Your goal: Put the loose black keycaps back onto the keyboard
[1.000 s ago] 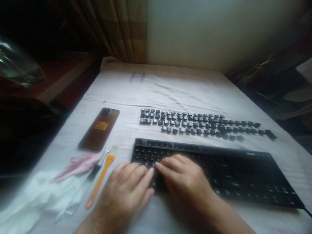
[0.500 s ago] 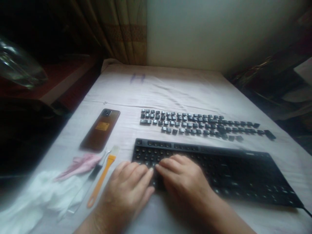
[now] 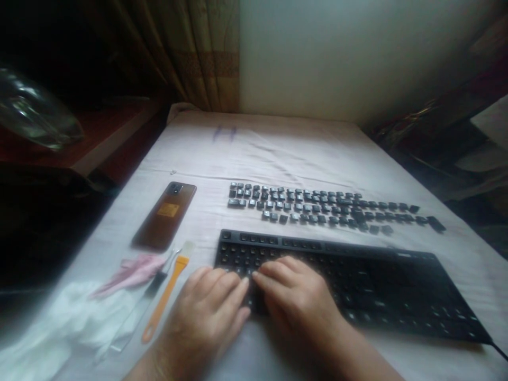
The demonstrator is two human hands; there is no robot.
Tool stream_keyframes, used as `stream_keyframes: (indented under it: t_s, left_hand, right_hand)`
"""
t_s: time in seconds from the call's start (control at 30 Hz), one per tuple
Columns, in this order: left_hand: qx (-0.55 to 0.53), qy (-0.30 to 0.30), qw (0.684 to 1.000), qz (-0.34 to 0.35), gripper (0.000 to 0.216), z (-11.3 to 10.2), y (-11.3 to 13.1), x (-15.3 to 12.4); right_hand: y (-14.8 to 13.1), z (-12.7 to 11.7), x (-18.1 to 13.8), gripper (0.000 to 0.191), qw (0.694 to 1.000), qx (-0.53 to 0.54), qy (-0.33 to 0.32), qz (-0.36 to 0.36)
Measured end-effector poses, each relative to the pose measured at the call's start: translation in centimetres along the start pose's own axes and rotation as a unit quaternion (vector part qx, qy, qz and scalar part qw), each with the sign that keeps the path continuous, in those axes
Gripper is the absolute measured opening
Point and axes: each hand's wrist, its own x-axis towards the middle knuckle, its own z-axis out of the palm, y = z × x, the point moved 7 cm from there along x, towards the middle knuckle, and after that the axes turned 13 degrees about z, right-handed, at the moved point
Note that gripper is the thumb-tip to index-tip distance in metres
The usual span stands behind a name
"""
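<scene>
A black keyboard (image 3: 381, 286) lies at a slant on the cloth, its key field bare of caps in many places. Across its left front corner rests my left hand (image 3: 210, 307), fingers curled together over the edge and thumb low at the front. My right hand (image 3: 297, 291) bends over the keys just beside it, fingers closed and pointing down. The two index fingertips nearly meet on the keys. Whatever is under the right fingertips is hidden. Behind the keyboard, loose black keycaps (image 3: 293, 206) lie in rows.
Left of the keyboard lie a brown phone (image 3: 164, 217), an orange-handled brush (image 3: 166, 296), a pink cloth (image 3: 130, 272), a white cloth (image 3: 79, 317) and a thin dark-tipped tool (image 3: 154, 283). A clear bottle (image 3: 35, 111) lies on a red surface at far left.
The whole view has shifted slightly, so things sit a little lower. Both hands keep their places on the keyboard, with hardly any visible finger movement.
</scene>
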Motion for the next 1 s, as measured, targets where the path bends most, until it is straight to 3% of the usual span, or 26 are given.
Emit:
stream_keyframes:
  t_s: [0.6,1.0]
  left_hand:
    - [0.016,0.004,1.0,0.013,0.022,-0.5,-0.3,0.1]
    - [0.007,0.073,0.997,-0.009,0.018,-1.6,-2.6,-0.3]
  right_hand:
    - [0.0,-0.6,-0.3,0.025,0.999,-0.005,0.042,-0.012]
    - [2.4,-3.2,-0.4,0.023,0.992,-0.027,0.119,0.016]
